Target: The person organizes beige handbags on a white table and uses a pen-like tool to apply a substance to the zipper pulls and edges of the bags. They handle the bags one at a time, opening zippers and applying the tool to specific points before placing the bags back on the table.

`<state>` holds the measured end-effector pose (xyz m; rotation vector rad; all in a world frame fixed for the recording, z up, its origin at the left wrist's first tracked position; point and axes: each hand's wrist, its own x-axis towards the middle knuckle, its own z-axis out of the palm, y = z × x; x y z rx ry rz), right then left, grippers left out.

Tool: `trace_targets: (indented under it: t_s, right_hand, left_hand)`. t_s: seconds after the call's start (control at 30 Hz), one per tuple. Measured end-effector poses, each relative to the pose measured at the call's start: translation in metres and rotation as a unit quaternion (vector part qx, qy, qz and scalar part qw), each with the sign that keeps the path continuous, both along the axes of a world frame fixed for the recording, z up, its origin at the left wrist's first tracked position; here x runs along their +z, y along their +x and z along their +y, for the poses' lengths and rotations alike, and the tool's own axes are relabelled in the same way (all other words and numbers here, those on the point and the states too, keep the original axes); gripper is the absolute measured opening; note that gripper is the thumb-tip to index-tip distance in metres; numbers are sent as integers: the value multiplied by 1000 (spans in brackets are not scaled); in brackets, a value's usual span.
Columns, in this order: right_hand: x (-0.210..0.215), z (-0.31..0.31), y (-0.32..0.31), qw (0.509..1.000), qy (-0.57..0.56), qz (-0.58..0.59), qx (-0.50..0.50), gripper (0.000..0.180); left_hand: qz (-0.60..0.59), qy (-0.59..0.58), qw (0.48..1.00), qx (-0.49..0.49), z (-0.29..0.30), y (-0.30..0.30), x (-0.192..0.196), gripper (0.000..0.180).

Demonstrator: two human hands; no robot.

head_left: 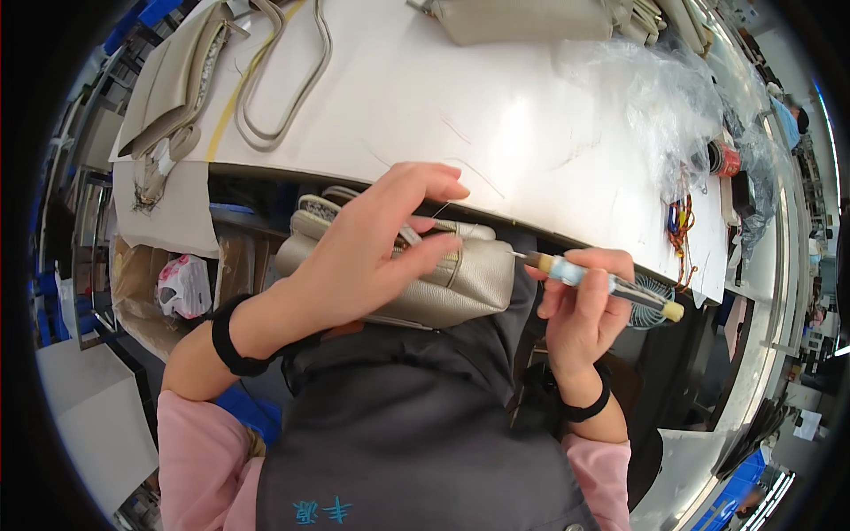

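Note:
A metallic beige handbag (pixel 478 281) rests on my lap against the table's front edge. Over its top reaches my left hand (pixel 390 234), thumb and forefinger stretched out and apart. A small pale grey piece (pixel 409 234) shows between them; whether it belongs to the bag is unclear. Part of the bag's zipped top is hidden under this hand. To the right of the bag, my right hand (pixel 586 310) is closed around an awl-like tool (pixel 571 273) with a bluish wrapped handle and yellowish end. Its thin metal tip points left, close to the bag's right end.
The white table (pixel 381 97) spans the far side. A beige bag (pixel 177 80) and a strap (pixel 283 115) lie at far left, more bags (pixel 522 19) at the back. Plastic film (pixel 668 97) and coloured cords (pixel 680 226) are at right. A cardboard box (pixel 146 301) stands below left.

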<state>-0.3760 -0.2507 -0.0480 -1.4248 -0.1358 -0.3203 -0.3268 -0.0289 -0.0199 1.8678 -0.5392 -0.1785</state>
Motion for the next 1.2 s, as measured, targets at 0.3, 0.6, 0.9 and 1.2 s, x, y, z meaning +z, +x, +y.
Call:
trace_targets:
  t_s: [0.3, 0.6, 0.9, 1.2]
  right_hand:
    - [31, -14, 1, 992, 9, -66, -107, 27]
    - [41, -68, -15, 956, -47, -170, -232, 19]
    - [62, -72, 5, 946, 68, -126, -290, 30]
    - [41, -92, 30, 960, 85, -81, -253, 23]
  left_hand:
    - [-177, 339, 916, -124, 53, -3, 8, 61]
    - [-102, 274, 955, 42, 82, 0, 98, 46]
    - [-213, 298, 875, 317, 165, 140, 180, 61]
    - [-320, 379, 868, 20, 30, 225, 80, 66]
